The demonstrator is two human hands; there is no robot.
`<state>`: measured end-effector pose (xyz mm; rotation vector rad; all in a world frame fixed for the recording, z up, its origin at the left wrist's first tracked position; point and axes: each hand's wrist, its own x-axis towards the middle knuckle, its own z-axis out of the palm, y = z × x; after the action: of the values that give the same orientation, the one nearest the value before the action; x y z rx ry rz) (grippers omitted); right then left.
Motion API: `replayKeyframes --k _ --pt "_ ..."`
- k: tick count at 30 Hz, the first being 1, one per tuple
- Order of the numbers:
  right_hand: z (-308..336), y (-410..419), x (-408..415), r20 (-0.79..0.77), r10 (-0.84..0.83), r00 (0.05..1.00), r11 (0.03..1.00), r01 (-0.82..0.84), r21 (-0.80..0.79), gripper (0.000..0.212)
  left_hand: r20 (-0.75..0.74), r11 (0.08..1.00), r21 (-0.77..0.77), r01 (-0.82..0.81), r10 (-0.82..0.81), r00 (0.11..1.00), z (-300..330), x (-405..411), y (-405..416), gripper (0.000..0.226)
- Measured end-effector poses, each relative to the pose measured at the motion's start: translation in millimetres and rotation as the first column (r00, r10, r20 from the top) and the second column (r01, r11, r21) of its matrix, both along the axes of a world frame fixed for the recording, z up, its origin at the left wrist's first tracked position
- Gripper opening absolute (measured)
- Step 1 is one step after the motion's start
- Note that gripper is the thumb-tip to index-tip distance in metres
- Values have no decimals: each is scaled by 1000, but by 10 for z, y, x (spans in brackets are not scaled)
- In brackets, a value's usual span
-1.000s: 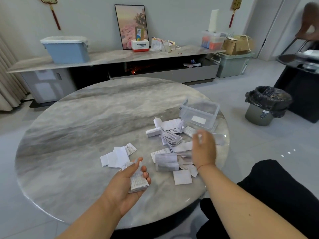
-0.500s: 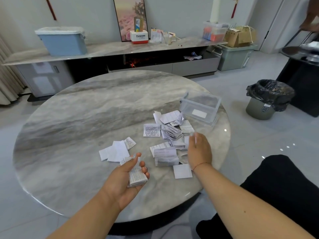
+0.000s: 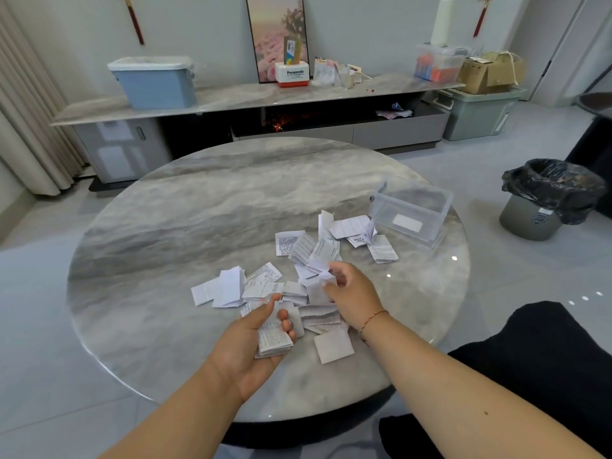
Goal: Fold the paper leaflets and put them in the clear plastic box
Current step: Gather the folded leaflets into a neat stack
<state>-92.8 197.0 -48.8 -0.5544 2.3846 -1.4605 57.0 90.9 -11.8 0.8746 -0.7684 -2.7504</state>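
Mid-collection, by the look of it: left hand, lower centre of frame, palm up, thumb and curled fingers clamped round a small stack of folded leaflets. Right hand just right of it, fingers bent down into the loose leaflets and apparently pinching 1 white sheet, though the exact hold is partly hidden. Next move likely: lift that sheet free without dragging its neighbours, crease it, add it to the stack.

Clear plastic box at right centre, near the far right edge of the round worktop, open-topped, seemingly nothing inside yet beyond a label. More papers scattered between hands and box, some overlapping. Black-lined bin on the floor at far right; blue tub on the shelf at upper left. Nothing blocking the reach to the box.
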Motion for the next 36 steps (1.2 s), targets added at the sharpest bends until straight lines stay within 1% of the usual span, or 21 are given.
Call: replayKeyframes --k 1,2,3,4,6,8,10,12,14,17,20,22,24,25,26,27,29,31,33,34,36 --pt "20 22 -29 49 0 999 999 1 -33 43 1 1000 -2 -5 5 1000 -5 10 -18 26" --pt "27 38 -55 61 17 998 999 -14 -38 46 1 1000 -4 -9 10 1000 -8 19 -35 30" --pt "32 51 -78 29 44 999 999 -44 -1 45 2 1000 -6 -12 12 1000 -8 23 -44 32" --pt "23 52 -96 -26 73 997 996 -71 51 41 1 1000 -7 -16 16 1000 -5 32 -51 32" --pt "17 39 -108 -146 80 986 991 -63 115 23 -8 1000 -5 -20 20 1000 7 42 -59 32" --pt "40 30 -107 -202 39 979 994 -16 111 13 -15 1000 -2 -18 18 1000 18 54 -66 32" --pt "124 34 -110 -205 -7 979 999 16 41 9 -20 1000 6 -16 16 1000 31 62 -77 31" --pt "262 39 -112 -170 -43 985 997 31 -70 12 -22 1000 7 -13 13 1000 50 62 -88 28" --pt "389 37 -95 -150 -39 988 988 16 -153 23 -28 1000 2 -12 12 1000 68 66 -93 27" --pt "525 58 -32 -173 -44 984 980 9 -199 37 -44 1000 12 -9 9 999 109 62 -77 25" --pt "648 97 80 -268 -81 960 981 30 -190 32 -58 999 28 -21 23 998 112 61 -76 23" --pt "720 109 173 -384 -141 912 983 83 -163 27 -77 999 44 -28 31 997 135 61 -61 29" --pt "772 86 331 -495 -224 839 965 119 -235 23 -108 998 59 -30 37 994 186 62 -53 37" --pt "776 67 443 -549 -249 798 954 105 -280 17 -123 997 65 -33 41 992 195 61 -47 40" --pt "761 42 563 -614 -259 745 947 71 -314 10 -137 998 57 -34 42 990 197 59 -45 45" --pt "719 21 688 -687 -257 680 944 25 -329 8 -150 999 37 -26 31 988 202 58 -41 51" --pt "592 -28 919 -808 -209 550 944 -103 -314 13 -169 1000 -13 11 -13 985 204 63 -52 64" --pt "456 -52 1075 -881 -155 448 944 -195 -266 16 -168 998 -36 50 -56 984 228 79 -45 73" --pt "366 -73 1163 -911 -125 393 939 -250 -237 15 -188 998 -21 54 -57 980 247 91 -43 72" --pt "345 -86 1189 -916 -114 384 935 -270 -230 14 -204 999 -13 40 -42 978 263 100 -38 68" --pt "333 -108 1227 -908 -101 406 924 -301 -237 15 -226 1000 -3 25 -25 974 265 115 -43 64"
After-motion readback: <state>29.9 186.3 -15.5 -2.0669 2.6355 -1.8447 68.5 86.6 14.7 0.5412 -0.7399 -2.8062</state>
